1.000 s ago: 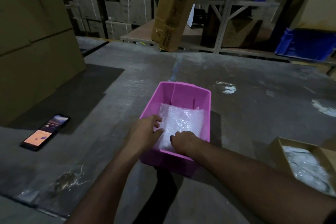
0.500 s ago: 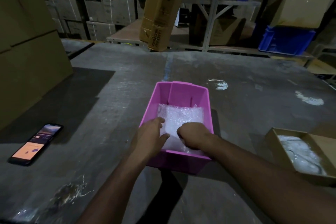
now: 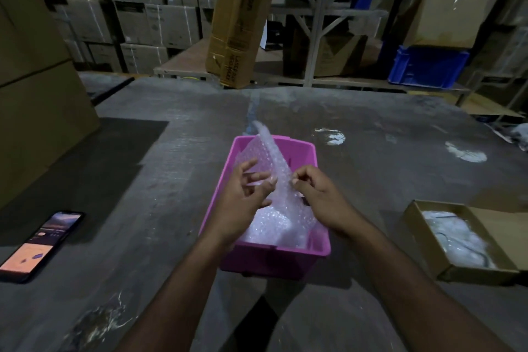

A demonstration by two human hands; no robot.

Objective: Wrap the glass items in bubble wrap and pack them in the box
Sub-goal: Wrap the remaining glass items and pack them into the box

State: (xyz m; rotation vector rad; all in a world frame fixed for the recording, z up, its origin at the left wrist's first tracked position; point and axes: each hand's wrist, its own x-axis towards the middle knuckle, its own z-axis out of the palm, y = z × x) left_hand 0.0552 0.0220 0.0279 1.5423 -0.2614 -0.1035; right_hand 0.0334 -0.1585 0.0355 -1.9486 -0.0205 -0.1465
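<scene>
Seen from a head camera, looking down over a pink plastic bin on a grey concrete surface. Half a second before, both hands pressed flat on bubble wrap lying inside the bin; now lifted above it, with one sheet of bubble wrap drawn up and standing nearly upright over the bin's middle, its top corner past the far rim. Left hand at the sheet's left edge, fingers spread and loosely curled, fingertips against the plastic. Right hand at the sheet's right edge, thumb and forefinger pinched on it, other fingers curled in. More bubble wrap left bunched in the near half of the bin, under the hands. No glass item clearly visible; possibly hidden under that wrap, cannot tell. Judged: a single sheet separated out, ready for wrapping, with no wrapping yet begun. Right of the bin, well apart, an open cardboard box holding pale wrapped material. Left of the bin, well apart, a lit smartphone lying flat.
</scene>
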